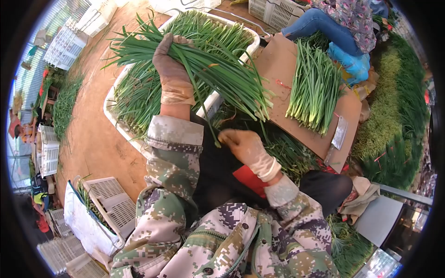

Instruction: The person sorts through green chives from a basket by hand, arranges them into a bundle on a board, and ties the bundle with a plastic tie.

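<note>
I wear a camouflage jacket (218, 250) with small squares of green, brown, grey and whitish, and dark round snaps (208, 271). My left hand (169, 62) and right hand (244, 146) have thin gloves with wrinkled cuffs (177, 95). My trousers (324, 189) are dark.

The head view looks forward and down, close up.

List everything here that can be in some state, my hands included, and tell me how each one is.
Left hand: gloved, closed around the green bunch
Right hand: gloved, curled at the lower end of a single stalk; grip unclear
Green bunch: held up, leaf tips splayed
Single stalk: slanting down from the bunch
White crate: open, heaped with stalks
Cardboard: bearing a stalk pile
Cleaver: lying on the cardboard, unheld
</note>
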`<control>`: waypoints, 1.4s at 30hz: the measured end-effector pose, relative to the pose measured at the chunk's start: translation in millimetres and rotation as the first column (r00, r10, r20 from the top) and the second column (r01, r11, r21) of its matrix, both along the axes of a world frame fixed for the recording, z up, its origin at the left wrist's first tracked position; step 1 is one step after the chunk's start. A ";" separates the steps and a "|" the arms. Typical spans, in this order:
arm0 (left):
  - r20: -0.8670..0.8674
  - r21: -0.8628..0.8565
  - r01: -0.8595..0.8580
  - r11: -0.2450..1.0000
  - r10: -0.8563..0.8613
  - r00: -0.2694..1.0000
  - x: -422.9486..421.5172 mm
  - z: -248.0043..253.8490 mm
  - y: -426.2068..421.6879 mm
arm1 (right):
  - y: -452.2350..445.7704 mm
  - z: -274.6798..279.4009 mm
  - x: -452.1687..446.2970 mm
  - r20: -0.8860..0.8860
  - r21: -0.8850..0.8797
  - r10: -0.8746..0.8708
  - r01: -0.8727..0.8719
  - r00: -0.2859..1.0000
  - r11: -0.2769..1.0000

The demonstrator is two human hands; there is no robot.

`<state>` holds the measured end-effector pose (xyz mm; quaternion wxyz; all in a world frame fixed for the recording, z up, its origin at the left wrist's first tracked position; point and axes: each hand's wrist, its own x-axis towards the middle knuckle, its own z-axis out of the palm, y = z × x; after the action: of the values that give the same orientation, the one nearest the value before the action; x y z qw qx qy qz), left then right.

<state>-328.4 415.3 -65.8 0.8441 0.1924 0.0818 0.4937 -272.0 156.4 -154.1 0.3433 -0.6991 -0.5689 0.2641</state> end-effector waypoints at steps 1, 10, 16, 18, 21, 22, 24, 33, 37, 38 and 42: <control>0.005 -0.006 -0.003 1.000 0.003 1.000 -0.6 0.6 -0.1 | -17.6 -21.4 9.4 0.021 -0.143 0.034 -0.030 0.999 0.989; 0.030 0.077 -0.007 0.997 0.005 1.000 3.5 -5.3 6.2 | -70.2 15.1 55.8 0.016 0.101 -0.701 0.696 0.713 0.711; 0.080 0.131 0.100 0.986 -0.111 0.991 4.0 -4.6 -1.9 | -26.9 3.1 53.5 -0.276 0.210 -0.410 0.470 0.870 0.857; 0.110 0.164 0.138 0.977 -0.157 0.981 2.5 -6.5 2.5 | -24.8 1.7 46.5 -0.634 0.153 -0.263 0.450 0.728 0.880; 0.180 0.102 0.172 0.980 -0.189 0.965 -2.0 -1.0 -3.9 | -52.6 -18.0 45.7 -0.624 -0.057 -0.281 0.316 0.729 0.947; 0.218 0.180 0.157 0.971 -0.194 0.956 -1.3 -1.1 -3.9 | -66.2 -27.5 50.5 -0.522 -0.148 -0.332 0.300 0.786 0.942; 0.300 0.287 0.179 0.941 -0.266 0.916 -1.5 -5.2 2.7 | -98.4 -82.1 65.6 0.382 -0.272 -0.109 0.224 0.918 0.936; 0.200 0.198 0.171 0.965 -0.210 0.957 -1.1 2.9 -6.8 | -107.8 29.6 52.1 0.435 -0.519 0.302 -0.038 0.848 0.854; 0.241 0.388 0.223 0.895 -0.331 0.912 -3.8 -10.2 9.5 | -117.2 48.3 50.2 0.049 -0.417 0.258 -0.215 0.965 0.883; 0.250 0.347 0.212 0.913 -0.308 0.918 -3.7 -8.8 7.7 | -120.9 50.8 53.2 0.063 -0.351 0.180 -0.147 0.982 0.925; 0.183 0.298 0.126 0.946 -0.186 0.965 -0.6 3.7 -6.8 | -118.2 76.2 66.8 0.110 -0.436 -0.048 0.091 0.993 0.896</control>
<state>-328.9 408.5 -62.1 0.8482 0.2646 -0.0943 0.4490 -205.1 38.1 -77.9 0.1581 -0.7903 -0.4851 0.3393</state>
